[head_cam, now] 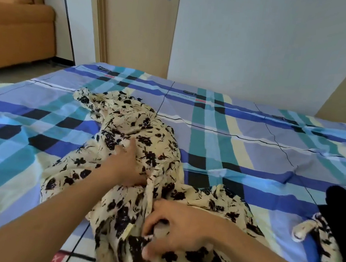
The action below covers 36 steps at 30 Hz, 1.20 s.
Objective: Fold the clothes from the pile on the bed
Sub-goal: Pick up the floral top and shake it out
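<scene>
The floral garment [159, 133] lay crumpled and unfolded on the checked bed [252, 128], running from the 11 o'clock direction down to 6 o'clock at the near edge. The left hand [126, 164] rested on the middle of the garment, thumb extended toward 12 o'clock; its fingers disappeared under a raised fold, so whether it was grasping or merely pressing could not be determined. The right hand [179, 226], at 5 o'clock from the left hand, was clenched on a bunch of the same fabric near the lower end. Assessment: the task appeared to be at an early stage, with this garment being spread out, no crease made and no finished stack visible. The pile [337, 210] waited at 4 o'clock, holding a dark item, a second floral piece and something pale. The frame edge cut the pile off, so its full contents could not be counted. The garment type and its seams were hard to make out.
</scene>
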Tool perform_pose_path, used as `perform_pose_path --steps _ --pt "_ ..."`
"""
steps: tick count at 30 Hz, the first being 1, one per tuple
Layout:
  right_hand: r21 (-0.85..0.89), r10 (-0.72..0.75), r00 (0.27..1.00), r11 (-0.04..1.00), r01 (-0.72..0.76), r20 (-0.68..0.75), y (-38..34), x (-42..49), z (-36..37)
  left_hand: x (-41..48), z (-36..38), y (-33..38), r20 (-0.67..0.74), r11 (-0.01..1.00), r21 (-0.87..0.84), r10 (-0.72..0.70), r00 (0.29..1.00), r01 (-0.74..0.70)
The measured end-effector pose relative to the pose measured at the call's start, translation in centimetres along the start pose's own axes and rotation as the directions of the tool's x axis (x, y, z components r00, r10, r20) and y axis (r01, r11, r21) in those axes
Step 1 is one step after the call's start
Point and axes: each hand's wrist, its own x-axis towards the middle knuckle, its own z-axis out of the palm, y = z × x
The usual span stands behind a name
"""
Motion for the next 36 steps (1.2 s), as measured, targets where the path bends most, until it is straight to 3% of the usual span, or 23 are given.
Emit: perform_pose_path --steps 2,4,6,8,10,12,15,19,22,26,31,36 --pt "0.015 0.003 0.999 1.0 -0.003 -0.047 -0.3 -0.4 -0.9 0.6 0.3 -0.5 -0.047 0.998 0.066 0.024 0.999 -0.02" --pt "0.03 0.027 0.962 0.999 -0.02 -0.271 0.3 -0.3 -1.7 0.9 -0.1 -0.8 -0.095 0.995 0.076 0.078 0.992 -0.071" --pt "0.094 0.07 0.803 0.995 -0.017 -0.591 2.3 0.4 -2.8 0.9 -0.8 -0.9 -0.123 0.989 -0.01 0.146 0.982 -0.148" --pt "0.24 0.205 0.635 0.97 -0.032 -0.745 4.9 1.3 -4.1 0.5 -1.5 -0.7 -0.14 0.951 -0.223 0.186 0.973 -0.214" --pt "0.396 0.394 0.622 0.907 -0.145 -0.677 7.6 2.0 -4.6 -0.2 -2.2 -0.2 -0.159 0.858 -0.45 0.196 0.967 -0.248" --pt "0.443 0.478 0.689 0.861 -0.248 -0.544 9.4 2.7 -3.8 -1.0 -2.9 0.4 -0.178 0.756 -0.6 0.192 0.965 -0.261" --pt "0.462 0.419 0.81 0.861 -0.212 -0.41 9.9 4.1 -2.0 -1.5 -3.5 1.1 -0.193 0.635 -0.735 0.141 0.971 -0.238" --pt "0.475 0.352 0.852 0.868 -0.142 -0.387 8.2 6.3 -1.1 -1.3 -3.9 1.3 -0.148 0.558 -0.812 0.087 0.985 -0.171" --pt "0.416 0.339 0.857 0.894 -0.165 -0.388 7.9 5.9 -2.1 -1.5 -4.7 1.2 -0.232 0.518 -0.83 0.016 0.973 -0.206" --pt "0.4 0.406 0.723 0.896 -0.194 -0.559 7.9 0.3 -8.9 -1.0 -5.7 -0.6 -0.422 0.591 -0.737 -0.023 0.906 -0.328" --pt "0.368 0.434 0.531 0.9 -0.232 -0.728 6.8 -8.2 -18.3 0.4 -6.2 -2.0 -0.576 0.717 -0.627 -0.163 0.801 -0.305" --pt "0.314 0.399 0.362 0.91 -0.273 -0.842 5.8 -13.6 -22.6 1.9 -6.2 -2.7 -0.688 0.786 -0.565 -0.279 0.669 -0.253"
